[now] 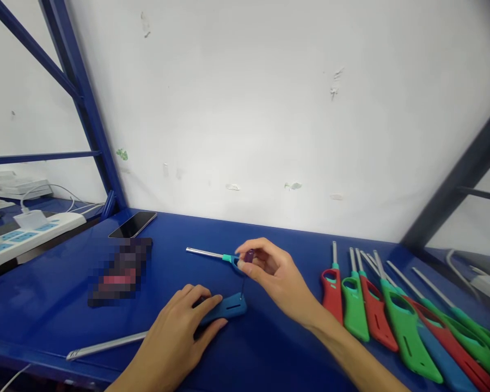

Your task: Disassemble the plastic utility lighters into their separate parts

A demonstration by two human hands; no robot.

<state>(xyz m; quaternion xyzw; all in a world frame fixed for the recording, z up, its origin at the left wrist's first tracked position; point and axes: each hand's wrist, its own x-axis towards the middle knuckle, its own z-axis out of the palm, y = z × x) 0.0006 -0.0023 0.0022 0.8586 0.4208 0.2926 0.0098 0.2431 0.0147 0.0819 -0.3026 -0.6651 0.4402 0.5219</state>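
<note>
Under my left hand (183,326) lies a blue gas lighter (232,306), pressed flat on the table with my fingers and thumb round its body. Its metal tube sticks out to the left past my wrist. In my right hand (271,272) is a small screwdriver (250,256) with a dark purple handle, pinched between thumb and fingers. The thin shaft points down, and its tip meets the end of the blue lighter's handle. Behind my right hand lies a second lighter (206,253) with a silver tube and teal collar; my fingers hide most of its handle.
Several red, green and blue lighters (400,316) lie in a row at the right. A phone (134,224) and a blurred dark item (122,272) are at the left. A white power strip (32,234) stands beyond the left edge. A white wall (245,109) rises behind the blue table (171,234).
</note>
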